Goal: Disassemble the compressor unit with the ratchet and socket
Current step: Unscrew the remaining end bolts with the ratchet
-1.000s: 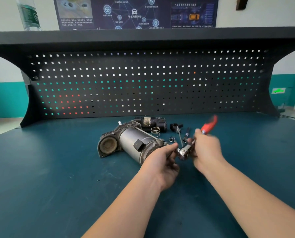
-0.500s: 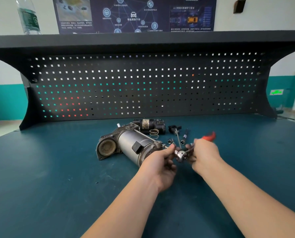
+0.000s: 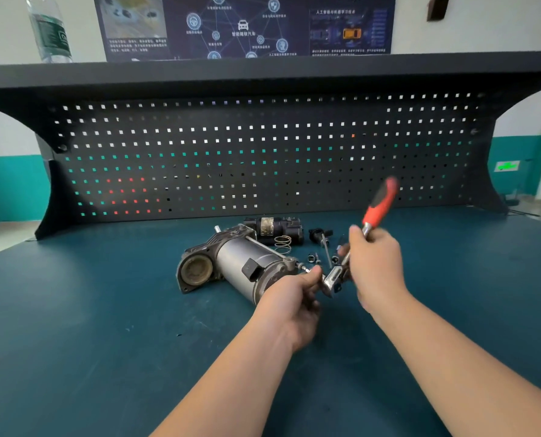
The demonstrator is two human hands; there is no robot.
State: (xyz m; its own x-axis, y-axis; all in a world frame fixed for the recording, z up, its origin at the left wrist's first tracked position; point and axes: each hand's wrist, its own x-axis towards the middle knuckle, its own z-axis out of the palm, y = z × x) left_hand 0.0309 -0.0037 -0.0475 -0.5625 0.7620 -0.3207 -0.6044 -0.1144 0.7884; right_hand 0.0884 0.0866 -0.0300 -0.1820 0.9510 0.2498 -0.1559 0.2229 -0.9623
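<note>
The grey compressor unit (image 3: 241, 268) lies on its side in the middle of the blue bench, its round port facing left. My right hand (image 3: 377, 268) grips the shaft of the ratchet (image 3: 378, 205), whose red handle points up and away, blurred. The chrome ratchet head (image 3: 332, 279) sits at the compressor's near right end. My left hand (image 3: 294, 302) holds the head and the socket there with thumb and fingers. The socket itself is hidden by my fingers.
Behind the compressor lie a black motor part (image 3: 274, 229), a wire spring (image 3: 282, 242), a black T-handle tool (image 3: 321, 236) and small sockets (image 3: 313, 257). A black pegboard (image 3: 263, 152) walls the bench's back. A water bottle (image 3: 50, 29) stands on the top shelf.
The ratchet handle swung down towards the bench half a second ago and has now swung back up and away. My left hand stays at the ratchet head.
</note>
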